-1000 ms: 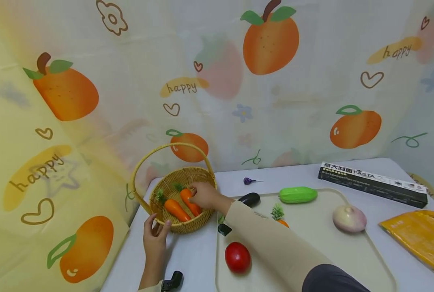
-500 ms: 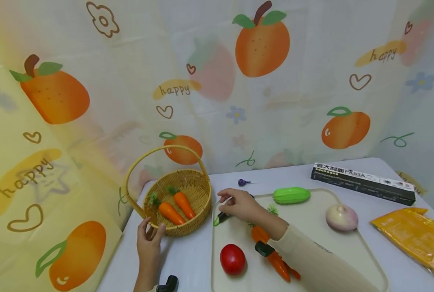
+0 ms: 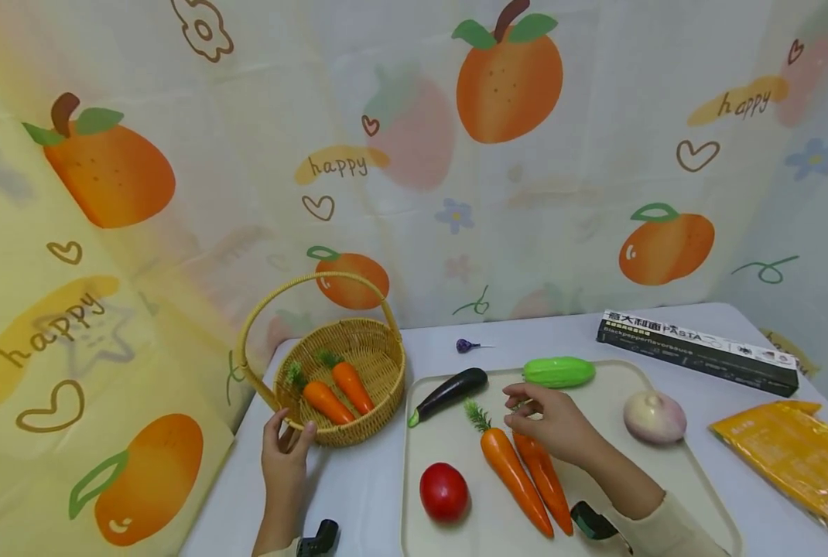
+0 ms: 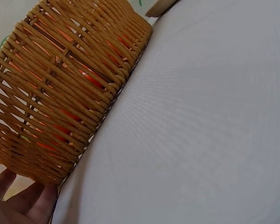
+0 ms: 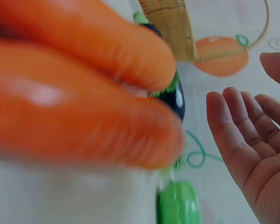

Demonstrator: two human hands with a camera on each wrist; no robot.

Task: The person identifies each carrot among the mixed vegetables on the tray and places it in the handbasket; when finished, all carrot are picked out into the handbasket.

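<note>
My left hand [image 3: 285, 456] grips the near rim of a woven wicker basket [image 3: 379, 410], its fingers at the weave in the left wrist view. Two orange carrots [image 3: 326, 402] with green tops lie inside the basket. Over the tray, my right hand [image 3: 556, 424] hovers above the leafy end of a carrot [image 3: 546, 480], fingers loosely bent with nothing between them. A second carrot [image 3: 514, 476] lies beside it on the left. The right wrist view has both carrots large and close, with the open palm [image 5: 266, 158] to their right.
The cream tray [image 3: 484, 538] also bears an eggplant [image 3: 449, 394], a red tomato [image 3: 445, 493], a green cucumber [image 3: 559, 372] and an onion [image 3: 654, 416]. Right of it lie a black pasta box [image 3: 696, 354] and a yellow packet [image 3: 797, 456]. A small purple item [image 3: 464, 346] lies behind.
My right hand has left the carrot in the basket and moved right, past the eggplant, to above the tray's carrots. The left hand has stayed at the basket rim.
</note>
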